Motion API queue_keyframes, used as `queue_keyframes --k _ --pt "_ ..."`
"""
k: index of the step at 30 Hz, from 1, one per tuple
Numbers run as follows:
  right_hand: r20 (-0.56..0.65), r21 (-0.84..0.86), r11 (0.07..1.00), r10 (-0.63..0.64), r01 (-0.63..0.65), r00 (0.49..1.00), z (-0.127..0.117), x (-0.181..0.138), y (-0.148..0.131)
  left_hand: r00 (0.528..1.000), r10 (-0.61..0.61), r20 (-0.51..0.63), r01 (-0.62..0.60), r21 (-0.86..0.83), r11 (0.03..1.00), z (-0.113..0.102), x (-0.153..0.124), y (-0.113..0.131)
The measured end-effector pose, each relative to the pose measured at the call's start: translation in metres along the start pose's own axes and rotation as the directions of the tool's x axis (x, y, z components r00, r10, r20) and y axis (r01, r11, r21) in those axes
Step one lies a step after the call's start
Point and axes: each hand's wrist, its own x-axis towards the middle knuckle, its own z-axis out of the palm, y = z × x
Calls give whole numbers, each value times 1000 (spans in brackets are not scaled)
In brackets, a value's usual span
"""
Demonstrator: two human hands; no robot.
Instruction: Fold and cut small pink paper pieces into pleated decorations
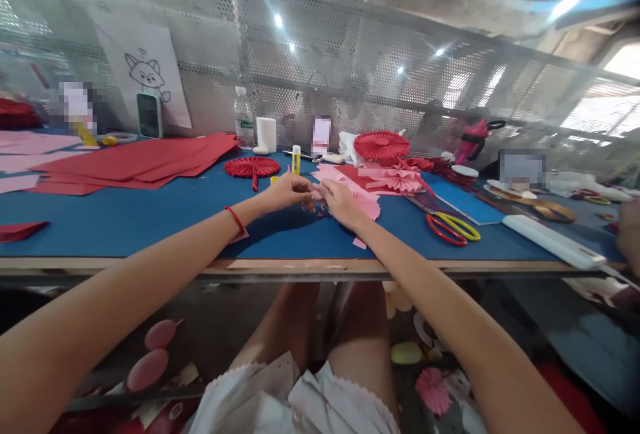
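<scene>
My left hand and my right hand meet above the blue table mat, their fingertips pinched together. What lies between the fingers is hidden or too small to name. A pink pleated paper fan lies just beyond and beside my right hand. A small pink paper scrap sits near the table edge. Behind my left hand stands a yellow glue stick, and a red pleated paper rosette lies to its left.
Red paper sheets spread over the left side. Scissors with red and yellow handles lie to the right, near a white elongated device. A water bottle stands by the perforated metal panel. Another person's hand shows at far right.
</scene>
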Motion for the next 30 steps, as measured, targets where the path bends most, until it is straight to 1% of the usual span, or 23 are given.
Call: queue_keyframes --k 5,9,13,18,23,25,28,30 --pt "16 -6 1000 -29 29 999 -1 -1 0 998 -50 31 52 -48 998 0 -1 -1" --pt "40 -35 999 -37 38 999 1 -2 1 997 -79 23 81 -80 994 -1 -1 -3" --pt "44 -86 995 -38 42 998 0 -3 2 997 -81 11 82 -103 991 0 -1 -2" --pt "32 -154 987 -43 48 999 -4 -4 4 999 -38 -11 37 -91 995 1 -1 0" --pt "37 -210 976 -46 53 998 -7 -6 3 995 30 -97 -36 -66 997 2 -1 1" --pt "41 -225 973 -45 53 998 -7 -6 2 993 39 -111 -46 -61 997 3 -2 3" --pt "50 -236 970 -39 50 998 -7 -6 1 995 13 -96 -17 -45 999 1 -4 7" --pt "62 -232 971 -34 48 997 -10 -6 -2 997 -42 -63 41 -16 999 -2 -5 9"
